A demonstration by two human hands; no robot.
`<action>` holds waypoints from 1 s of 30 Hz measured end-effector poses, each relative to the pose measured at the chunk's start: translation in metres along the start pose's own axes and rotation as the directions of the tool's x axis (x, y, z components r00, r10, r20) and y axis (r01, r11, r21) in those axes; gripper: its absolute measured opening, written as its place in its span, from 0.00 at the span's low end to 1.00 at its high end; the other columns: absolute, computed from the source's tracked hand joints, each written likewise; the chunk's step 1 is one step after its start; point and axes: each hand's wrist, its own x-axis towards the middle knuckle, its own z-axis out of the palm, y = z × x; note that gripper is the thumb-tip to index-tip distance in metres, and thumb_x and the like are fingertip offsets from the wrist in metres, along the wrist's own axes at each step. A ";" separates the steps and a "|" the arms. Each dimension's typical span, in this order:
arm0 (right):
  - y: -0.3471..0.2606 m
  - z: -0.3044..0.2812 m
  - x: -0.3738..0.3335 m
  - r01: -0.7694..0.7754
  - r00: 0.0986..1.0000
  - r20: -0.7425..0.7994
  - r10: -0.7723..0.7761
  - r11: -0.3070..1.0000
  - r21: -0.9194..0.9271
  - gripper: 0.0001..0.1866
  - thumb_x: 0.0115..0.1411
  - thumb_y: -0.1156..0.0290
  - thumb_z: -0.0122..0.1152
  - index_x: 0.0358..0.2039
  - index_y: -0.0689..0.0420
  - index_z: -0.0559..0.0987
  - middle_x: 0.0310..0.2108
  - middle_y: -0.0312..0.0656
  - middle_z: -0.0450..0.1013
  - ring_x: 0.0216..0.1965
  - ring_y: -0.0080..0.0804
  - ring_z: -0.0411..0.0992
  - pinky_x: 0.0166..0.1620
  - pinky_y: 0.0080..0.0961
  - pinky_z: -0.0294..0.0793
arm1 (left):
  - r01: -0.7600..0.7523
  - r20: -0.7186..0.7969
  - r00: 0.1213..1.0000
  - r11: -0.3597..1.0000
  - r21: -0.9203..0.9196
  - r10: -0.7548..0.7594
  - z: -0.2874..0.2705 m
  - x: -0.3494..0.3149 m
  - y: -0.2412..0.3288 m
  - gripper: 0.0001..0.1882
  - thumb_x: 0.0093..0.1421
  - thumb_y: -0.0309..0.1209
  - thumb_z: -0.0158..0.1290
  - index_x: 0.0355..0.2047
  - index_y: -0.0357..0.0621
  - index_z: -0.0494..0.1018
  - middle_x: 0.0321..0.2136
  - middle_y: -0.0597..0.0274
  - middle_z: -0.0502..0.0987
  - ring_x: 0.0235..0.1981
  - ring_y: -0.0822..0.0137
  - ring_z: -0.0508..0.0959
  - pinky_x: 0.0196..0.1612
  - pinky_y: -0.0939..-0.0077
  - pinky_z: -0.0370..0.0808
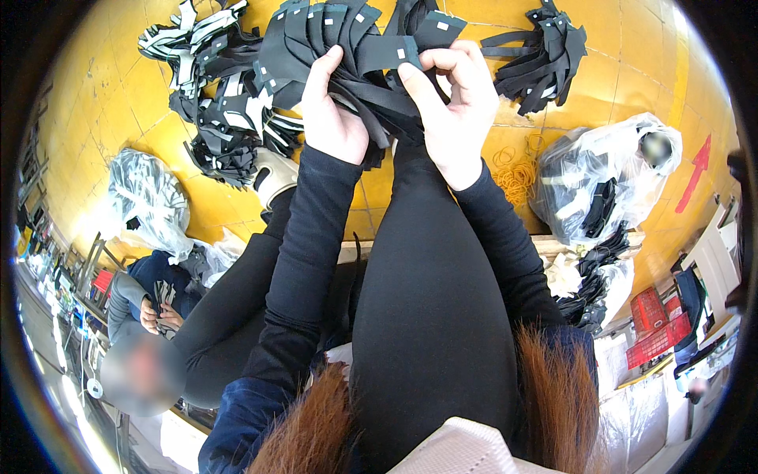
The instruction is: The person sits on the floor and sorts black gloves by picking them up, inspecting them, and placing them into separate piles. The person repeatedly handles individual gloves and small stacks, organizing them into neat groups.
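Observation:
A fanned bundle of black fabric strips, with small white tags near the ends, lies across both my hands. My left hand is closed on the bundle, thumb on top and the fingers hidden beneath. Between the thumb and index finger of my right hand is the tagged end of one black fabric strip. Another tagged strip end sticks out just beyond that hand. Loose lengths hang down between my wrists.
Black-and-white strip bundles lie on the yellow tiled floor at left, another black bundle at right. Yellow rubber bands lie near a clear plastic bag. Another bag and a co-worker's hands are at left; red crates at right.

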 end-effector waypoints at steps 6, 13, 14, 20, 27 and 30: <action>0.007 -0.007 -0.009 0.057 0.998 -0.039 -0.055 0.997 0.061 0.09 0.45 0.78 0.67 0.27 0.58 0.76 0.29 0.38 0.67 0.34 0.31 0.67 0.40 0.24 0.65 | 0.020 -0.002 1.000 1.000 -0.008 -0.020 0.006 -0.005 -0.001 0.12 0.58 0.31 0.54 0.43 0.44 0.73 0.41 0.62 0.78 0.43 0.64 0.76 0.51 0.69 0.71; -0.001 -0.015 -0.001 -0.019 0.920 -0.326 0.218 0.855 0.518 0.09 0.49 0.85 0.58 0.29 0.59 0.70 0.30 0.34 0.67 0.33 0.19 0.64 0.40 0.16 0.64 | -0.072 -0.020 0.997 0.992 -0.103 0.071 -0.001 0.008 0.019 0.11 0.59 0.30 0.54 0.42 0.43 0.72 0.36 0.62 0.78 0.38 0.67 0.77 0.45 0.72 0.73; 0.005 -0.019 0.003 -0.074 0.905 -0.306 0.296 0.818 0.571 0.08 0.53 0.85 0.55 0.31 0.59 0.69 0.30 0.33 0.68 0.31 0.15 0.65 0.38 0.14 0.66 | -0.094 -0.006 0.996 0.995 -0.039 0.094 -0.009 0.012 0.023 0.11 0.59 0.29 0.55 0.42 0.43 0.72 0.36 0.62 0.78 0.39 0.66 0.77 0.45 0.71 0.74; 0.028 -0.031 0.030 -0.142 0.959 -0.137 0.248 0.838 0.528 0.14 0.57 0.85 0.54 0.43 0.59 0.68 0.36 0.45 0.74 0.35 0.28 0.74 0.42 0.24 0.76 | -0.153 0.048 0.988 0.975 0.158 0.148 -0.015 0.011 0.028 0.14 0.57 0.27 0.56 0.44 0.43 0.73 0.40 0.62 0.78 0.40 0.65 0.77 0.47 0.70 0.74; 0.095 -0.015 0.078 -0.428 0.893 0.107 0.437 0.752 0.501 0.30 0.58 0.82 0.53 0.61 0.55 0.59 0.39 0.42 0.71 0.38 0.25 0.72 0.41 0.20 0.75 | -0.231 0.007 0.973 0.962 0.146 0.232 -0.025 0.023 0.037 0.17 0.54 0.25 0.58 0.45 0.42 0.72 0.42 0.61 0.77 0.43 0.65 0.76 0.51 0.70 0.72; 0.147 0.004 0.112 -0.379 0.920 0.029 0.390 0.873 0.305 0.34 0.55 0.83 0.55 0.62 0.59 0.57 0.43 0.46 0.71 0.41 0.30 0.73 0.44 0.22 0.75 | -0.232 0.014 0.972 0.954 0.192 0.234 -0.031 0.022 0.038 0.18 0.55 0.26 0.58 0.47 0.43 0.71 0.43 0.60 0.77 0.43 0.64 0.77 0.52 0.69 0.72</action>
